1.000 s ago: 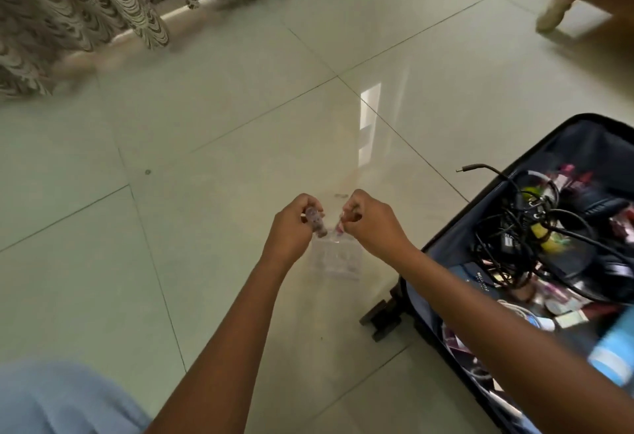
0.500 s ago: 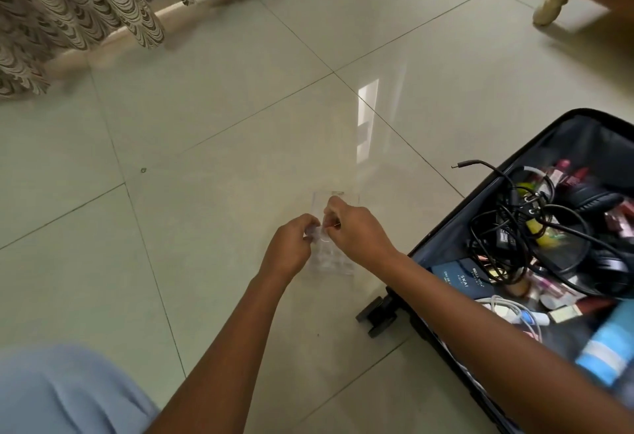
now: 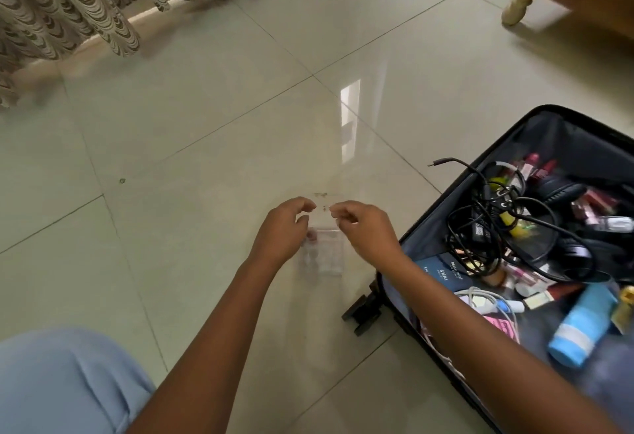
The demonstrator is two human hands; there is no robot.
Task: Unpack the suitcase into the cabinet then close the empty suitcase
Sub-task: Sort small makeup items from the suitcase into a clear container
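A black suitcase [image 3: 535,131] lies open on the floor at the right. It holds tangled black cables [image 3: 487,214], lipsticks, small bottles, a blue tube [image 3: 583,327] and a white cable. A clear plastic organizer [image 3: 324,257] with a few small items inside stands on the tiles left of the suitcase. My left hand [image 3: 283,233] hovers over its left side, fingers loosely curled and holding nothing I can see. My right hand [image 3: 365,227] hovers over its right side with fingertips drawn together; whether they pinch something is hidden. No cabinet door or shelf is in view.
A patterned curtain [image 3: 68,11] hangs along the far left. A wooden furniture piece with a cream leg [image 3: 518,6] stands at the far right. My knee in light blue cloth [image 3: 58,382] is at the bottom left. A suitcase wheel [image 3: 363,310] juts toward the organizer.
My left hand held a small bottle a second ago; both hands came together over the organizer, and now they have parted slightly with the left hand empty.
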